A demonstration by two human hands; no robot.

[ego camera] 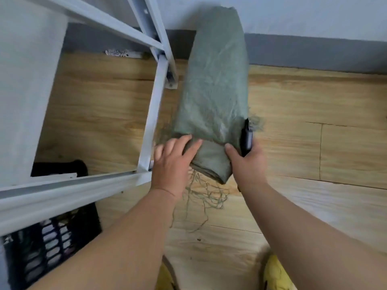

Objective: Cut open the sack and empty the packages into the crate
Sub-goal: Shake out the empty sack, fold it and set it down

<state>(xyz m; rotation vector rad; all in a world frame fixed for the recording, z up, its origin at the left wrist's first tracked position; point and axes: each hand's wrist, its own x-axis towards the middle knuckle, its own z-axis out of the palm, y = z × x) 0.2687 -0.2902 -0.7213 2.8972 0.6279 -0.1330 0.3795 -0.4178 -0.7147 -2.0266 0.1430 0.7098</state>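
**Rolled green sack held at its near end, above a wooden floor**

On the pale, grained wood-plank floor [314, 105], beside a white-painted metal shelving frame [156, 114], a long roll of dull green woven-plastic sack [213, 84] runs from the person's hands toward the grey skirting [303, 51] at the foot of the white wall. Its cloth is creased and slightly glossy, wound into a fat, soft cylinder; the far end reaches up against the wall. The near end shows folded layers, and loose green threads [201, 197] hang from it in a frayed tangle over the floorboards. More fraying shows at the roll's right edge.

Left hand [173, 162]: laid on the near left side of the roll, fingers spread and only gently bent, pressing the fabric rather than closing round it.

Right hand [247, 162]: at the near right side of the roll, its thumb lying against the cloth. Its fingers are wrapped around a small black utility knife [246, 137] with a smooth, flat handle, its tip pointing away along the sack's edge.

At lower left, partly under the frame's rail, stands a black plastic crate [48, 252] with a lattice of oval openings; pale shapes show through them, too blurred to identify. Yellow footwear [276, 275] appears at the bottom edge.
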